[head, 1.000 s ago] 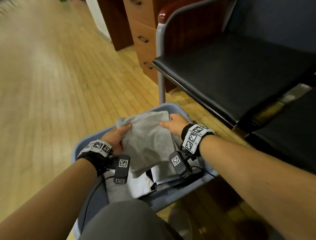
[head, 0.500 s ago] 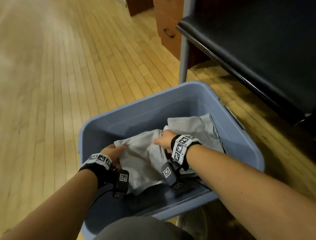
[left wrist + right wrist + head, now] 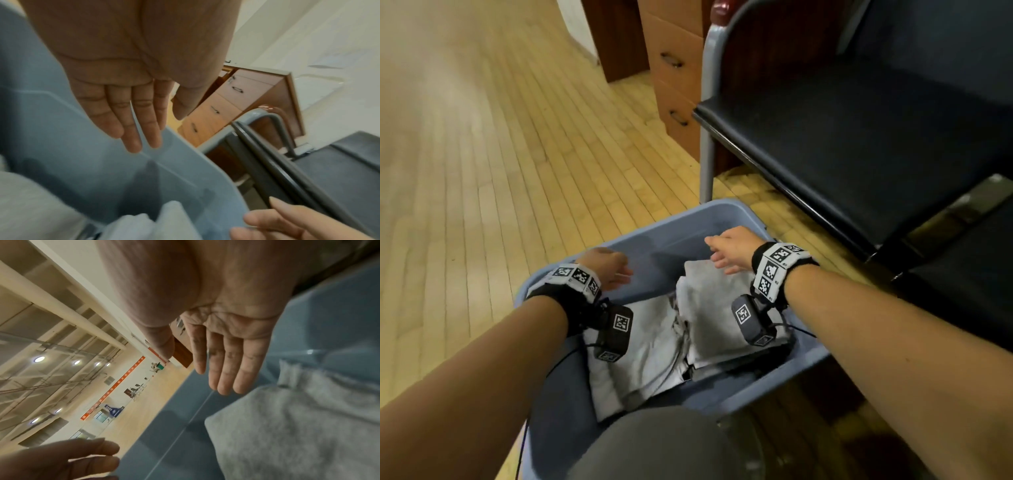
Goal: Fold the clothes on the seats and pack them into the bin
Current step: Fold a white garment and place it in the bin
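Now the folded grey clothes [image 3: 709,318] lie inside the blue bin [image 3: 647,240], stacked toward its right side, with a second flat grey layer [image 3: 640,346] spread under them and reaching to the near left wall. A few dark cords run across the seam between the two layers. The far part of the bin floor is bare.

Left hand [image 3: 607,267] hovers over the bin's far left corner, palm down, holding nothing; the left wrist view shows its fingers [image 3: 131,123] straight and together, thumb apart, above the bin wall. Right hand [image 3: 729,246] hovers just above the far edge of the folded stack, also holding nothing; in the right wrist view its fingers [image 3: 228,369] are straight and relaxed, with the grey cloth [image 3: 298,426] close below them, contact not evident. Both wrists carry bands with black-and-white markers and a small dark camera unit underneath.

Bin stands on a light wooden floor [image 3: 482,171]. Just beyond and to its right is a black seat [image 3: 859,137] on a grey metal frame; a second black seat [image 3: 979,281] sits further right. A wooden drawer cabinet [image 3: 674,68] stands behind the first seat's frame. A grey-clad knee [image 3: 654,445] fills the near edge of the head view.
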### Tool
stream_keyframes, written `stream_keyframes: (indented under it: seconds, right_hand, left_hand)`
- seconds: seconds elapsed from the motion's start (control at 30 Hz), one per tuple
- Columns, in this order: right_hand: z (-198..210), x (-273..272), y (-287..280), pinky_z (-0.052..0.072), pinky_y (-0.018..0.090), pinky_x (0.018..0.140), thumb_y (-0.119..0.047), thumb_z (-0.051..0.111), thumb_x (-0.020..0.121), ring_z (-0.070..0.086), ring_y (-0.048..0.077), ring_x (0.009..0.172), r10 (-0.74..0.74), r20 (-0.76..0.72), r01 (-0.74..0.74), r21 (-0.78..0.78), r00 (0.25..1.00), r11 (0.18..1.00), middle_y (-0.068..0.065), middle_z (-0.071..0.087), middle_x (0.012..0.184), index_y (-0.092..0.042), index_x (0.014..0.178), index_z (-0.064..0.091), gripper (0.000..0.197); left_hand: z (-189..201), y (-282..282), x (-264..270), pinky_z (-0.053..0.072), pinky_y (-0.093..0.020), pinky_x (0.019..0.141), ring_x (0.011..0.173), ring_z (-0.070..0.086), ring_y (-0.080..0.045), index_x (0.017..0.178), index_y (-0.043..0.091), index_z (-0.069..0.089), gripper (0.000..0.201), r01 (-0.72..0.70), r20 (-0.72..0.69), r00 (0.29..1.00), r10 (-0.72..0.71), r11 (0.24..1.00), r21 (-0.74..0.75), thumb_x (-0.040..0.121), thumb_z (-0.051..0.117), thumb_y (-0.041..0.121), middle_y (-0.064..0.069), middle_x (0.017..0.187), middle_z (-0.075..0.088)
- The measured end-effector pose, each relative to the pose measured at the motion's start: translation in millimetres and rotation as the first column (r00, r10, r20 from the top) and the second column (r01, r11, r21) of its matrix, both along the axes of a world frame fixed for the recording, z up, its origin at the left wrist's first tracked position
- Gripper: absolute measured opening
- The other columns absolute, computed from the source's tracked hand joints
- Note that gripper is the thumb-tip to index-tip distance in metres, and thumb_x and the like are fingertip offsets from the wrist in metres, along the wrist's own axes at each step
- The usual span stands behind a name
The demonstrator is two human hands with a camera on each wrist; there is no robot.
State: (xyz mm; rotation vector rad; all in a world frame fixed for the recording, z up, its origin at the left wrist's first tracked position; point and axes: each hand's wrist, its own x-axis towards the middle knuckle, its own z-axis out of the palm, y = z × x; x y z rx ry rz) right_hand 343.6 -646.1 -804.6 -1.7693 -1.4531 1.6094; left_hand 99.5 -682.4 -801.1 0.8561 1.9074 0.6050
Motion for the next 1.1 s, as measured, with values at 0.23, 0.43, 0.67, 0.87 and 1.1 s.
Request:
stream_keyframes:
  seconds: [0.23, 0.43, 0.67, 0.87, 1.1]
  right_hand:
    - [84, 69, -20, 0.055, 0.037, 0.079, -0.035, 0.057, 0.095, 0.062, 0.021, 0.085, -0.155, -0.008, 0.154, 0.142, 0.988, 0.978, 0.009, 0.063, 0.089, -0.011, 0.088, 0.060, 0.025]
    - [162, 161, -53, 0.054, 0.039, 0.090, -0.036, 0.055, 0.097, 0.063, 0.021, 0.096, -0.297, -0.030, 0.295, 0.261, 0.954, 0.919, 0.009, 0.063, 0.100, -0.008, 0.097, 0.061, 0.028]
    - [218, 314, -129, 0.054, 0.038, 0.087, -0.038, 0.055, 0.096, 0.063, 0.018, 0.092, -0.570, 0.051, 0.506, 0.401, 0.820, 0.763, 0.006, 0.064, 0.097, -0.011, 0.094, 0.062, 0.027]
    - [231, 447, -231, 0.057, 0.038, 0.087, -0.037, 0.057, 0.096, 0.066, 0.017, 0.097, -0.770, 0.129, 0.641, 0.478, 0.625, 0.600, 0.006, 0.067, 0.103, -0.008, 0.110, 0.064, 0.033]
    - [210, 576, -363, 0.057, 0.040, 0.084, -0.029, 0.060, 0.094, 0.065, 0.021, 0.088, -0.885, 0.279, 0.747, 0.475, 0.374, 0.465, 0.010, 0.066, 0.093, -0.011, 0.088, 0.063, 0.019]
  left_hand:
    - [94, 13, 92, 0.044, -0.023, 0.050, 0.060, 0.059, -0.023, 0.088, 0.005, 0.056, 0.013, 0.230, 0.068, 0.967, -0.244, 0.958, 0.168, 0.096, 0.050, 0.013, -0.009, 0.068, 0.064]
    - [162, 16, 206, 0.043, -0.023, 0.057, 0.061, 0.060, -0.022, 0.083, 0.007, 0.056, 0.018, 0.461, 0.060, 0.870, -0.490, 0.850, 0.254, 0.097, 0.047, 0.014, -0.007, 0.066, 0.065]
    - [214, -4, 367, 0.047, -0.024, 0.060, 0.064, 0.065, -0.019, 0.088, 0.013, 0.057, 0.008, 0.697, -0.014, 0.675, -0.738, 0.631, 0.339, 0.094, 0.052, 0.016, -0.006, 0.074, 0.066]
    - [226, -48, 516, 0.046, -0.026, 0.062, 0.066, 0.064, -0.016, 0.085, 0.016, 0.060, 0.014, 0.831, -0.059, 0.469, -0.881, 0.418, 0.366, 0.093, 0.052, 0.023, 0.000, 0.073, 0.067]
    - [213, -133, 677, 0.046, -0.024, 0.061, 0.067, 0.061, -0.015, 0.079, 0.017, 0.060, 0.015, 0.934, -0.177, 0.187, -0.966, 0.119, 0.336, 0.092, 0.054, 0.021, 0.000, 0.075, 0.064]
